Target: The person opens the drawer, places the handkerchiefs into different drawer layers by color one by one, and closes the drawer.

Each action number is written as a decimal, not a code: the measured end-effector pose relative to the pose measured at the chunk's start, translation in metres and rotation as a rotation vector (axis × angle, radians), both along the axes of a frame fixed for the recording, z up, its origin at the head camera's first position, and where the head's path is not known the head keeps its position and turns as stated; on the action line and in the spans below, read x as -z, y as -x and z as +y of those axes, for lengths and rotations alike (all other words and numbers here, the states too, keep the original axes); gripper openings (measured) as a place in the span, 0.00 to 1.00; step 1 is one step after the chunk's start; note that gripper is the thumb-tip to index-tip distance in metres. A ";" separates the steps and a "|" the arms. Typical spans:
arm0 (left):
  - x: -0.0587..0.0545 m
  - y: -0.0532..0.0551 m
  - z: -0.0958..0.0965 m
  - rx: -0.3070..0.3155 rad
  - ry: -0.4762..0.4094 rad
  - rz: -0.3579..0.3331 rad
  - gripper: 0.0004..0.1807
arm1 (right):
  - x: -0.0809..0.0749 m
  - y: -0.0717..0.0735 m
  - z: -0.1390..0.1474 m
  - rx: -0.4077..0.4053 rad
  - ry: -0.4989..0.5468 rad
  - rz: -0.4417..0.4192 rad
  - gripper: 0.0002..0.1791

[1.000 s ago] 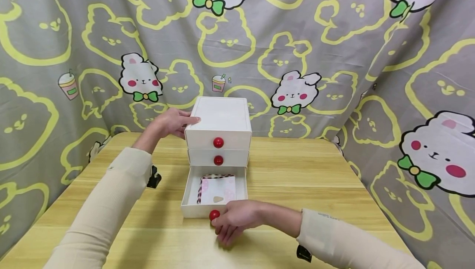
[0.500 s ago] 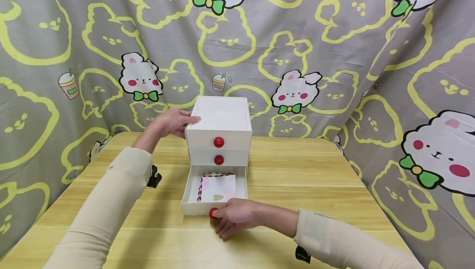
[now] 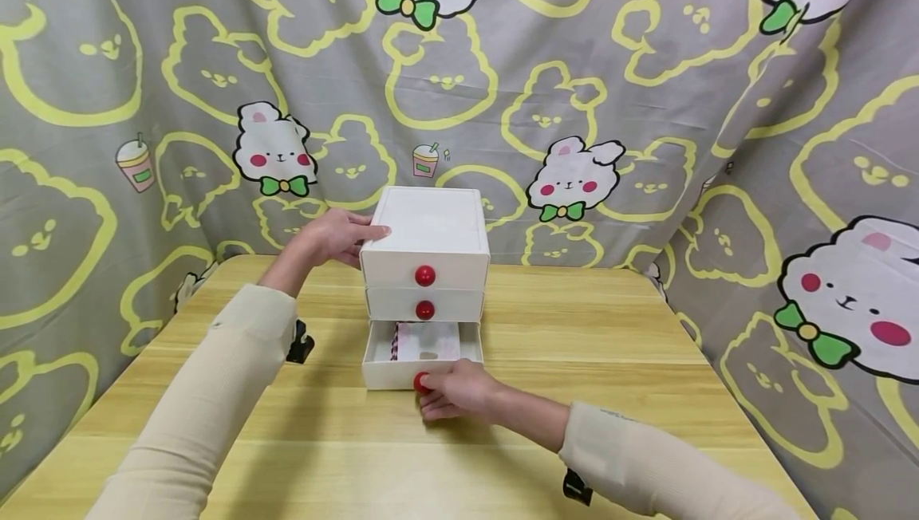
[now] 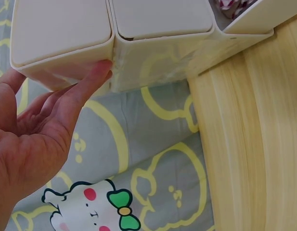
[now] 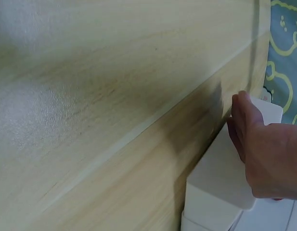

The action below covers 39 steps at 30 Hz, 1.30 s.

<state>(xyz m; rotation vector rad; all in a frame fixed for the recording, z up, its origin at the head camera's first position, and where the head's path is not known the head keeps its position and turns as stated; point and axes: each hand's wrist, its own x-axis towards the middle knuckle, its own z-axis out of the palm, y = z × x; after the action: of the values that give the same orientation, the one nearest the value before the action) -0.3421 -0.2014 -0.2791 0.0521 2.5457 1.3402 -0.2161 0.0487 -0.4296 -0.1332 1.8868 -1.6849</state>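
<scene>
A white drawer cabinet with red round knobs stands on the wooden table. Its bottom drawer is partly pulled out, and a folded cloth, pale with a dark red checked edge, lies inside. My left hand rests on the cabinet's upper left edge, thumb on top and the other fingers along the side wall. With the thumb, my right hand presses the bottom drawer's red knob; its other fingers extend below. That hand hides part of the drawer front in the right wrist view.
A grey curtain with yellow outlines and rabbit prints hangs behind and beside the table. Two upper drawers, including the middle one, are closed. Black wrist mounts show under both sleeves.
The bottom drawer has slid back towards the cabinet along with my right hand, so less of the cloth shows. My left hand stays in place on the cabinet.
</scene>
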 end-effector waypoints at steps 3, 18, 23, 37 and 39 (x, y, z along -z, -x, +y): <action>0.000 -0.001 0.001 -0.002 -0.001 0.003 0.39 | 0.002 0.006 0.000 0.032 0.010 0.010 0.16; 0.001 0.001 0.001 -0.002 -0.014 0.010 0.38 | 0.010 0.045 -0.011 0.167 0.025 0.020 0.15; 0.001 0.001 0.001 0.002 -0.009 0.009 0.37 | 0.011 0.053 -0.015 0.189 0.039 0.025 0.15; -0.004 0.001 0.003 -0.010 0.006 -0.016 0.34 | 0.014 0.068 -0.016 0.200 0.091 0.028 0.12; -0.004 0.001 0.002 -0.007 0.006 -0.019 0.34 | 0.014 0.069 -0.017 0.199 0.099 0.032 0.13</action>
<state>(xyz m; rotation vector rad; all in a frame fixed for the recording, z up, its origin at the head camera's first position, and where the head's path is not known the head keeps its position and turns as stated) -0.3435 -0.1990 -0.2747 0.0298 2.5367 1.3292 -0.2856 0.0320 -0.4437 -0.0116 1.8924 -1.9206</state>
